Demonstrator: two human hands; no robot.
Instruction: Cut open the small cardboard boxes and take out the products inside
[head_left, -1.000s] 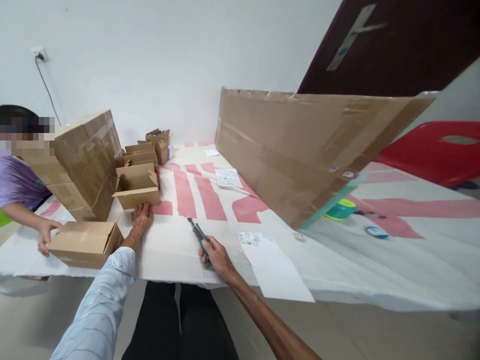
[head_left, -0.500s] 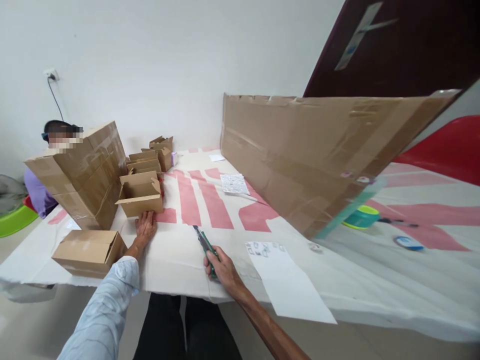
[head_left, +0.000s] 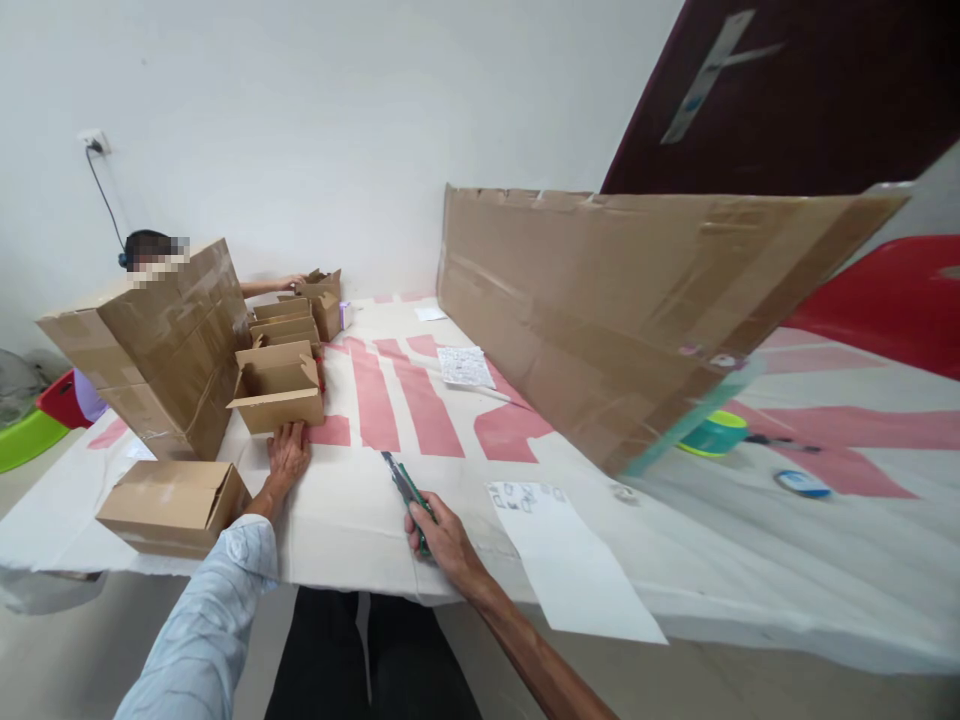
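My right hand [head_left: 442, 540] grips a green utility knife [head_left: 405, 492] just above the near part of the table, its blade end pointing away from me and slightly left. My left hand [head_left: 289, 455] lies on the cloth with its fingers stretched out, the tips at the lower front of an open cardboard box [head_left: 277, 408]. That box stands upright with its flaps raised. Close to my left forearm sits a closed cardboard box [head_left: 172, 505]. Behind the open box, more small open cartons [head_left: 283, 322] stand in a row.
A tall taped carton [head_left: 169, 350] stands at left; behind it a person reaches a hand [head_left: 294, 283] to the farthest carton. A large cardboard sheet [head_left: 600, 310] leans across the right. Papers [head_left: 577, 570], a tape roll [head_left: 716, 432] and a blue-white disc [head_left: 802, 484] lie on the cloth.
The person behind the tall carton has moved right and now has an arm stretched to the farthest small carton. My hands and the knife hold nearly the same place; the view shifts slightly.
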